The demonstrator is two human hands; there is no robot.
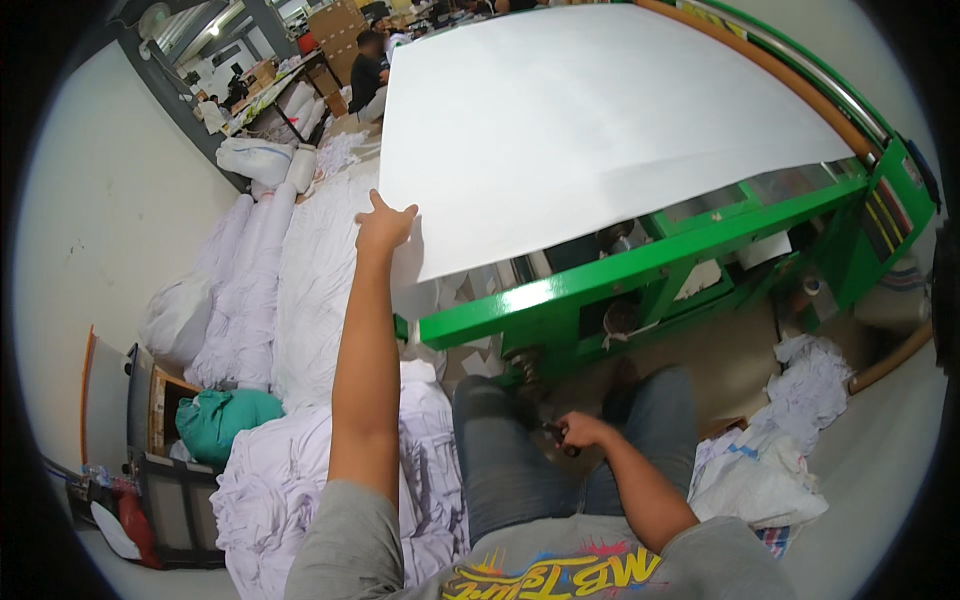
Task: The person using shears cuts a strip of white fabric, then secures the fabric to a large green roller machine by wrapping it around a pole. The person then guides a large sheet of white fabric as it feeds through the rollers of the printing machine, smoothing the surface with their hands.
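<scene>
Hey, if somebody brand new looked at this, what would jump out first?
Probably the broad white sheet, spread across the top over a bright green machine frame. Next, the person's left hand, reaching out with spread fingers at the sheet's left edge, while the right hand holds a small dark object over the lap. A heap of white cloth lies at lower left, a teal bundle beside it.

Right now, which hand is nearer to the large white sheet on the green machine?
Left: the left hand is at the left edge of the white sheet, while the right hand is well below it, near the lap.
</scene>
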